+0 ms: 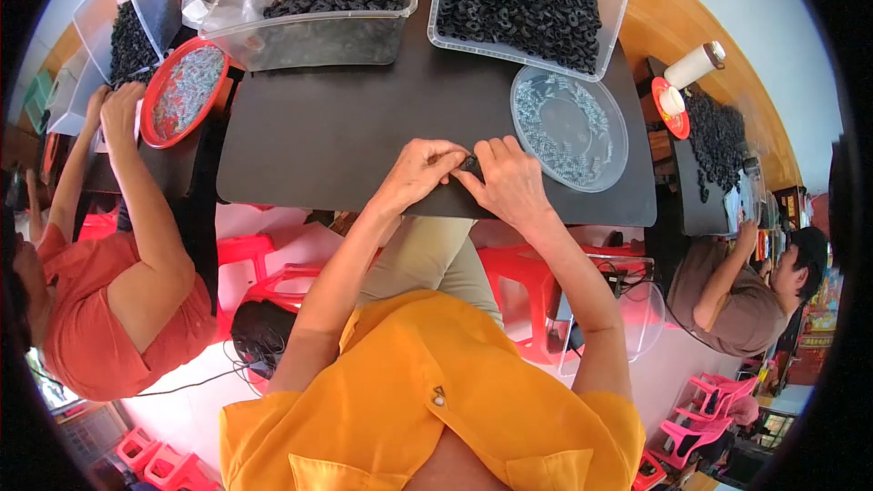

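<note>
Close to the near edge of the dark table [318, 132], my left hand [420, 173] and my right hand [506, 180] meet fingertip to fingertip. Pinched between them is a small black part [470, 164], mostly covered by the fingers. Both hands are closed on it. Just right of my right hand lies a round clear tray [607, 179] with many tiny silvery pieces scattered in it. Whether these are screws or springs is too small to tell.
At the far side stand a clear bin [314, 45] and another clear bin [509, 62], both holding black parts. A person in a red shirt [136, 309] works at left by a red tray [150, 118]. At right sits a person in brown [727, 295] near a black pile [718, 141].
</note>
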Available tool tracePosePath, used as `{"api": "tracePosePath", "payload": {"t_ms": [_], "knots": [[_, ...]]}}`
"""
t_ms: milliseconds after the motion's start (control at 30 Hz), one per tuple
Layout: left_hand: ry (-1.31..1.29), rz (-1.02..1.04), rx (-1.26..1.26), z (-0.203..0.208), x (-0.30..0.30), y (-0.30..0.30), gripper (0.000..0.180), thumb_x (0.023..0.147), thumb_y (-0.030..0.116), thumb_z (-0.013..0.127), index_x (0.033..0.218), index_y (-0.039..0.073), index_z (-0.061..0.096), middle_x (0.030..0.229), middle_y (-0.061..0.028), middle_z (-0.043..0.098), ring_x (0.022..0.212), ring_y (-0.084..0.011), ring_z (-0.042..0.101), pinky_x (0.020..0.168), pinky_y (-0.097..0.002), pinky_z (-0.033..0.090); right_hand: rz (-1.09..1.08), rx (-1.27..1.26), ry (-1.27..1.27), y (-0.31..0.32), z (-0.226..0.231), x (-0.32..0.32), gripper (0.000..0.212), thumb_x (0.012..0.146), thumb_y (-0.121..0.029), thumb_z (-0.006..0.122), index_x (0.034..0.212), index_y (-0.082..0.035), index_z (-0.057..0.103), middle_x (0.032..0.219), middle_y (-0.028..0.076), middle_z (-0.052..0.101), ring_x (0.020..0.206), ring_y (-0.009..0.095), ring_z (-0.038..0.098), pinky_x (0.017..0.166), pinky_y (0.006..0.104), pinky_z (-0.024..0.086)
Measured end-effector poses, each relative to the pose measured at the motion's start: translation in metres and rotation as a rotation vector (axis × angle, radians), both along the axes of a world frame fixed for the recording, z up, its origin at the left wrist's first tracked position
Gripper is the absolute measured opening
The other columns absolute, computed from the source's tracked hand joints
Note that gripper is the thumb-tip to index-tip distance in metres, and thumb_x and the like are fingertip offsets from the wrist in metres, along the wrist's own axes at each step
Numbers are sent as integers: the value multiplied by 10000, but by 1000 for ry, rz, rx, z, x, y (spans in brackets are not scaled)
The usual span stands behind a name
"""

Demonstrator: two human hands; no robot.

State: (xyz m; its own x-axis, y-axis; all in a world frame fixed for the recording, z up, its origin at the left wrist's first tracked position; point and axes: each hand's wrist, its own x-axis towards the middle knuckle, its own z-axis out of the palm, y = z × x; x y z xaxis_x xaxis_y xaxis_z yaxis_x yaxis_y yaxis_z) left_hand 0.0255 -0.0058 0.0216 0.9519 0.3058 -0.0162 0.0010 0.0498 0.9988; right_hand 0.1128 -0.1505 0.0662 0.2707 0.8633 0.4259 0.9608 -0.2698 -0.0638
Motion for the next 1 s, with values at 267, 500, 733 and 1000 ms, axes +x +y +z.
{"api": "tracePosePath", "payload": {"t_ms": [267, 500, 733, 1000], "knots": [[125, -66, 39, 3, -2, 0, 180, 840, 116, 574, 837, -40, 662, 698, 2, 551, 593, -63, 469, 514, -214, 381, -47, -84, -27, 0, -2, 1, 319, 738, -297, 693, 716, -45, 498, 657, 85, 528, 661, 215, 553, 503, 298, 481], [94, 34, 28, -1, -1, -7, 193, 808, 119, 601, 820, -63, 664, 723, -54, 609, 576, -96, 522, 504, -235, 422, -42, -41, 60, 2, -11, 0, 283, 727, -220, 691, 723, -30, 481, 683, 113, 536, 679, 259, 556, 497, 357, 475], [91, 38, 12, 1, -1, -7, 178, 845, 97, 578, 799, -57, 656, 713, -28, 569, 595, -88, 514, 541, -224, 437, -57, -3, 35, 5, -20, -4, 256, 724, -198, 681, 700, -37, 483, 651, 108, 543, 645, 258, 561, 486, 356, 473], [105, 25, -71, 2, 1, -2, 191, 848, 118, 574, 788, -47, 648, 701, -33, 575, 577, -86, 518, 525, -223, 444, -80, 113, 30, 1, -14, 0, 300, 683, -254, 722, 668, -52, 502, 616, 88, 542, 584, 244, 548, 468, 351, 452]]}}
